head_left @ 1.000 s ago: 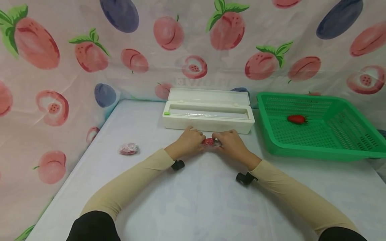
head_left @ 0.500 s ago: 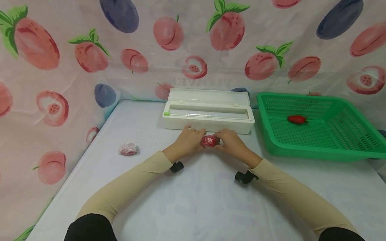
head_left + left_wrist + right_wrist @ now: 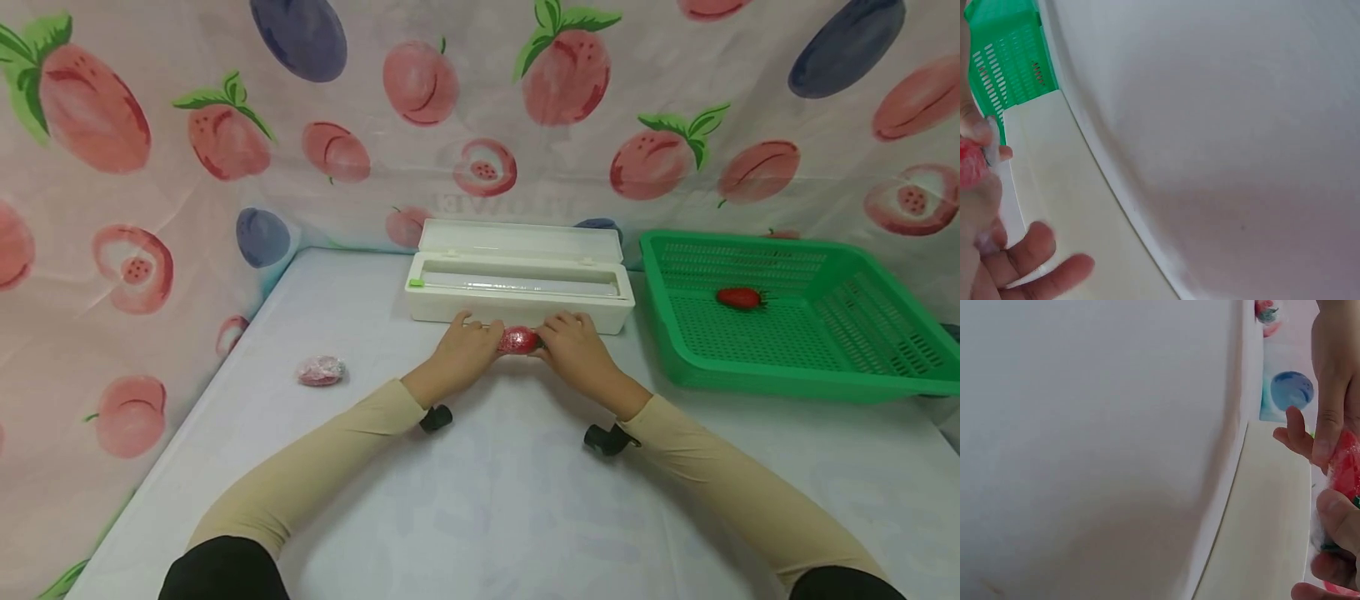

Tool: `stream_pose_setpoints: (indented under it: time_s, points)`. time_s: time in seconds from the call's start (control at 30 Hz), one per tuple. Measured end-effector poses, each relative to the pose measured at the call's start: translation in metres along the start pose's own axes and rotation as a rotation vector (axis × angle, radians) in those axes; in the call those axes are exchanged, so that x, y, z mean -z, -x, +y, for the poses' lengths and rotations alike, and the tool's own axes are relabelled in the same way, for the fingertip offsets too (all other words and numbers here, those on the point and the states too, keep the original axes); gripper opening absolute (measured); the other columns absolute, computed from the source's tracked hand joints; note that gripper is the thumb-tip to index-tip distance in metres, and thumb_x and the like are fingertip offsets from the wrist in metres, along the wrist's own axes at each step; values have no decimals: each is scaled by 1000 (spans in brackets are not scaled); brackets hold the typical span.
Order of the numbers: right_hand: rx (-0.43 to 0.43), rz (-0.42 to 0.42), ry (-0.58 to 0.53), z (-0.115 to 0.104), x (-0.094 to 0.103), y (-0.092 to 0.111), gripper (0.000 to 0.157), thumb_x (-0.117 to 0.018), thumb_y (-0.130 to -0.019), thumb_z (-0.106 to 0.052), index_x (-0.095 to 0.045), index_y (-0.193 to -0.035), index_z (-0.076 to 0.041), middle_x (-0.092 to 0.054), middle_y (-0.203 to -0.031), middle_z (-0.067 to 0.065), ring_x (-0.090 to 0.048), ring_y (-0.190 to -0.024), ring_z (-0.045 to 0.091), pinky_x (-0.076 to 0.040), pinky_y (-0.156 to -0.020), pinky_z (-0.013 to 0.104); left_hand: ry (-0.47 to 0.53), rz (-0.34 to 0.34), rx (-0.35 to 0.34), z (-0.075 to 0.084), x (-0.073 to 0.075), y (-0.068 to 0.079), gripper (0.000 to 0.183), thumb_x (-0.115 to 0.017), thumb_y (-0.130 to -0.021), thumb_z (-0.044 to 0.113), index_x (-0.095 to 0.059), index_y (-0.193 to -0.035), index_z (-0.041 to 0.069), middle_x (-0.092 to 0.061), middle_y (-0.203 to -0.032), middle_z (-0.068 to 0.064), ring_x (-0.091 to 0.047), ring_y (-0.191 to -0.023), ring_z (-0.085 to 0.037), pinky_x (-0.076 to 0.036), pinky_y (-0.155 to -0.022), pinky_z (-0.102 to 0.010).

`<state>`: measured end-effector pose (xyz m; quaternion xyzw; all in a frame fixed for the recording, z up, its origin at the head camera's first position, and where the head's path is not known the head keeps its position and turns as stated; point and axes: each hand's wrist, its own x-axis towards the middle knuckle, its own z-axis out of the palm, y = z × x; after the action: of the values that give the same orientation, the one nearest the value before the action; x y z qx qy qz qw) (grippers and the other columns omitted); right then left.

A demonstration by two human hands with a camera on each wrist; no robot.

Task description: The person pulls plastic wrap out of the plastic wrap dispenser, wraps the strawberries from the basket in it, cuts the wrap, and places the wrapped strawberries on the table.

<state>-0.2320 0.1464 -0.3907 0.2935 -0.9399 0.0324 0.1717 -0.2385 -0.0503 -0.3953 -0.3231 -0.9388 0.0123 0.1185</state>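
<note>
A red strawberry (image 3: 517,340) with green leaves at its right end, wrapped in clear cling film, is held between both hands just in front of the white box. My left hand (image 3: 463,348) pinches its left end between thumb and fingers, other fingers spread. At the leafy end my right hand (image 3: 573,348) grips the film with thumb and fingertips. Shiny film covers the strawberry (image 3: 1346,465) in the right wrist view. Only part of the strawberry (image 3: 971,164) enters the left wrist view, at the left edge. On the table to the left lies a pinkish film-wrapped bundle (image 3: 321,372).
Behind the hands stands the white cling film box (image 3: 517,312), its lid (image 3: 517,240) raised, with a film roll (image 3: 517,285) inside. To the right is a green basket (image 3: 750,379) holding one red strawberry-like fruit (image 3: 739,297). A fruit-print cloth (image 3: 555,158) hangs behind.
Both hands have turned the wrapped strawberry and shifted it slightly toward the box. More of its red side shows than a second ago. The bundle, box and basket have stayed put.
</note>
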Motion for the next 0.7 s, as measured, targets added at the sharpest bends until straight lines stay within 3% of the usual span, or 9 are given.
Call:
stream_pose_setpoints:
  time_s: [0.2, 0.33, 0.43, 0.6, 0.7]
  points:
    - [41, 20, 40, 1, -3, 0, 24, -68, -84, -25, -59, -95, -5, -63, -93, 10, -57, -96, 28, -45, -86, 48, 103, -22, -40, -5, 0, 0, 57, -59, -90, 38, -41, -133, 4, -68, -109, -12, -65, -104, -24, -35, -106, -49]
    - [48, 4, -12, -1, -3, -2, 25, -68, -85, -19, -59, -103, -4, -67, -97, 10, -58, -97, 26, -44, -87, 48, 78, -11, -66, -6, 0, 2, 47, -58, -91, 33, -46, -125, 3, -66, -114, -12, -63, -107, -24, -34, -107, -48]
    - [33, -21, -54, -4, -2, -4, 28, -68, -84, -18, -61, -107, -4, -70, -98, 8, -58, -95, 25, -44, -88, 47, 16, 10, -70, -6, 0, 4, 41, -58, -92, 32, -48, -118, 2, -68, -108, -11, -64, -103, -23, -34, -108, -48]
    - [-8, -16, -104, -10, 0, -13, 21, -71, -82, -17, -67, -98, -5, -72, -90, 7, -60, -90, 23, -44, -88, 46, -107, 67, -66, -11, -1, 8, 32, -56, -93, 31, -49, -107, 3, -70, -97, -9, -65, -93, -22, -36, -105, -47]
    - [-19, -10, -115, -16, 0, -20, 20, -73, -80, -17, -69, -96, -6, -72, -88, 7, -62, -90, 23, -45, -90, 46, -131, 71, -47, -18, 1, 12, 31, -57, -92, 32, -49, -102, 4, -71, -92, -9, -66, -90, -23, -37, -103, -47]
